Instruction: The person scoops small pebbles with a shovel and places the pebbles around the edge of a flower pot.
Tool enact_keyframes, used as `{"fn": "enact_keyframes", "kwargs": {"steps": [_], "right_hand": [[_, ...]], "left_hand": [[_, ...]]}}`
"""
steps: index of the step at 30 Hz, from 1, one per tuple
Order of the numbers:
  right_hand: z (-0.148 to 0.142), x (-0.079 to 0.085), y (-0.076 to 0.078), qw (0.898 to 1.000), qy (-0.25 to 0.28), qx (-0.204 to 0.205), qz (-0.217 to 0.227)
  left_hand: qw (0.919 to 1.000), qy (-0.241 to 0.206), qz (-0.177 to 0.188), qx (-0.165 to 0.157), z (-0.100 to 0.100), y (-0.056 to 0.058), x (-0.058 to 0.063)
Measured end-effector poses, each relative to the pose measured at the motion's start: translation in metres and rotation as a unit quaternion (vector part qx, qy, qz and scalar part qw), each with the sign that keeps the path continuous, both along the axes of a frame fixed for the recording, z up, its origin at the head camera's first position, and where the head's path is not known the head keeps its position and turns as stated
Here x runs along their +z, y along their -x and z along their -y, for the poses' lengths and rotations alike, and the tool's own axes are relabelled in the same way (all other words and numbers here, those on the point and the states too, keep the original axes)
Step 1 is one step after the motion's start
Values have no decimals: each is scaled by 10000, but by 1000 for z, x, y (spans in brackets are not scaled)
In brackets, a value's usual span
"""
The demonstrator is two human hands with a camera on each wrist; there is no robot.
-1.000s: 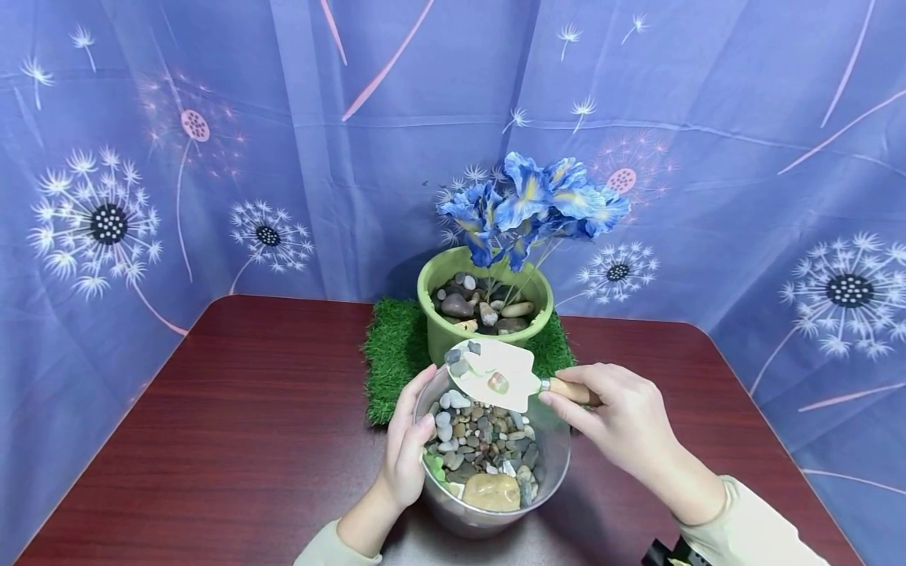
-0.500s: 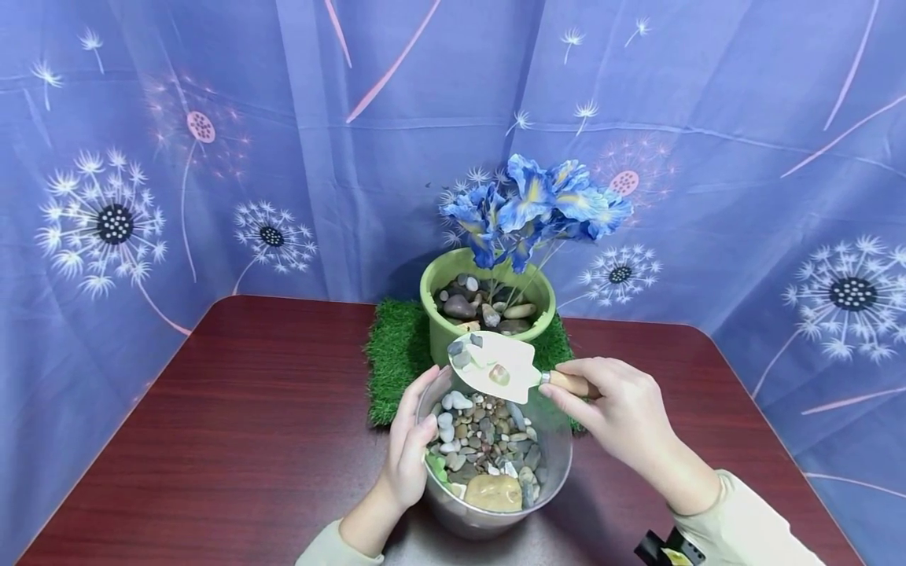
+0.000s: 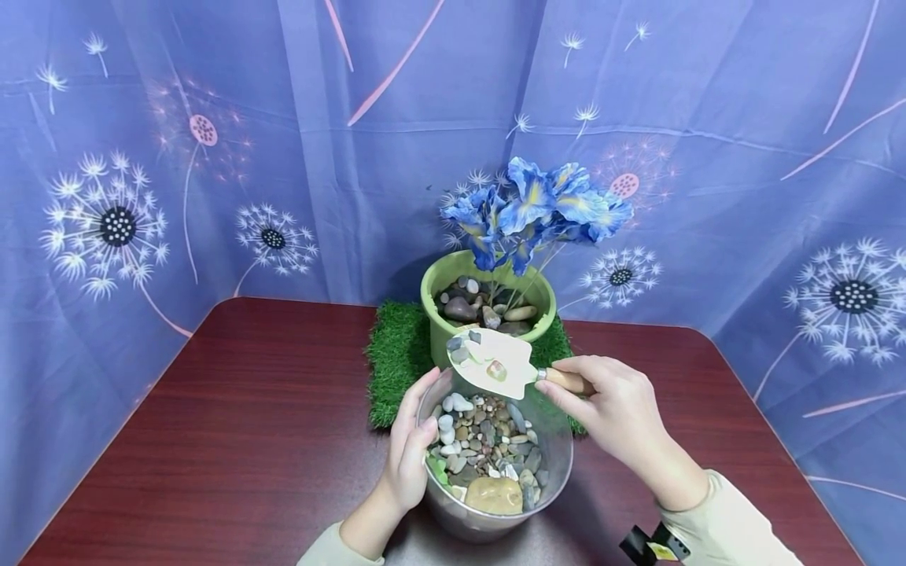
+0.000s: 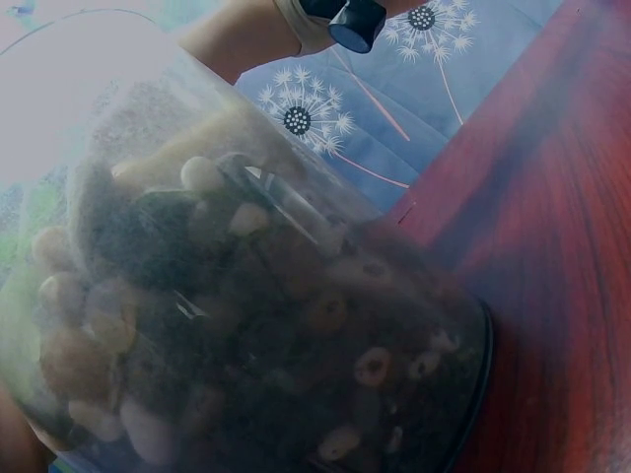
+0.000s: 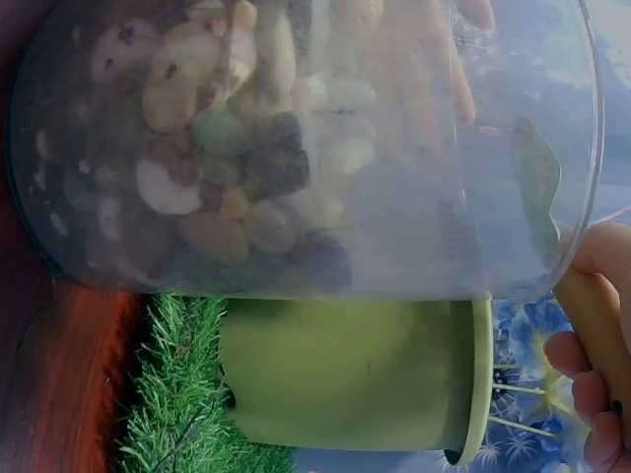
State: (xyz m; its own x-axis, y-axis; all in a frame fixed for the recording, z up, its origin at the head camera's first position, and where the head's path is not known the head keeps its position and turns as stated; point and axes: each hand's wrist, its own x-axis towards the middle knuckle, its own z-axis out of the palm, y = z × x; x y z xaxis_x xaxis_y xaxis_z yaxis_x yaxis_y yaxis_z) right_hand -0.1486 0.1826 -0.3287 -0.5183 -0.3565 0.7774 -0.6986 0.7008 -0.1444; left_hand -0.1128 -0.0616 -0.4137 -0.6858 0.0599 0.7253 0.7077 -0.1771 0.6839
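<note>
My right hand (image 3: 612, 401) grips the wooden handle of a small garden trowel (image 3: 515, 355). The pale blade is level, with several grey pebbles (image 3: 463, 346) near its tip and a brownish stone (image 3: 497, 370) in its middle. It overlaps the far rim of a clear plastic bucket (image 3: 559, 448) in the head view. My left hand (image 3: 410, 460) holds that bucket by its left side, thumb at the rim. Inside lie mixed pebbles and a large tan stone (image 3: 494, 495). In the right wrist view the bucket wall (image 5: 414, 227) stands in front of the trowel blade (image 5: 537, 182).
Just behind the bucket, a green flowerpot (image 3: 442, 346) with stones and blue irises (image 3: 534, 200) stands on an artificial grass mat (image 3: 396, 369). The dark red wooden table (image 3: 269, 424) reaches back to a blue dandelion-print curtain (image 3: 382, 181).
The loaded trowel in my right hand has risen slightly and shifted a little away, toward the green pot. My left hand keeps its hold on the bucket.
</note>
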Motion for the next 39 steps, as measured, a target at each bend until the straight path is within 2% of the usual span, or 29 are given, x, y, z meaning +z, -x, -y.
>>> {"fn": "enact_keyframes", "kwargs": {"steps": [8, 15, 25, 39], "right_hand": [[3, -1, 2, 9999, -59, -38, -80], [2, 0, 6, 9997, -151, -180, -98], [1, 4, 11, 9988, -262, -401, 100], [-4, 8, 21, 9976, -478, -491, 59]], "left_hand": [[9995, -14, 329, 28, 0, -2, 0], [10000, -4, -49, -15, 0, 0, 1], [9999, 40, -100, 66, 0, 0, 2], [10000, 30, -79, 42, 0, 0, 1]]}}
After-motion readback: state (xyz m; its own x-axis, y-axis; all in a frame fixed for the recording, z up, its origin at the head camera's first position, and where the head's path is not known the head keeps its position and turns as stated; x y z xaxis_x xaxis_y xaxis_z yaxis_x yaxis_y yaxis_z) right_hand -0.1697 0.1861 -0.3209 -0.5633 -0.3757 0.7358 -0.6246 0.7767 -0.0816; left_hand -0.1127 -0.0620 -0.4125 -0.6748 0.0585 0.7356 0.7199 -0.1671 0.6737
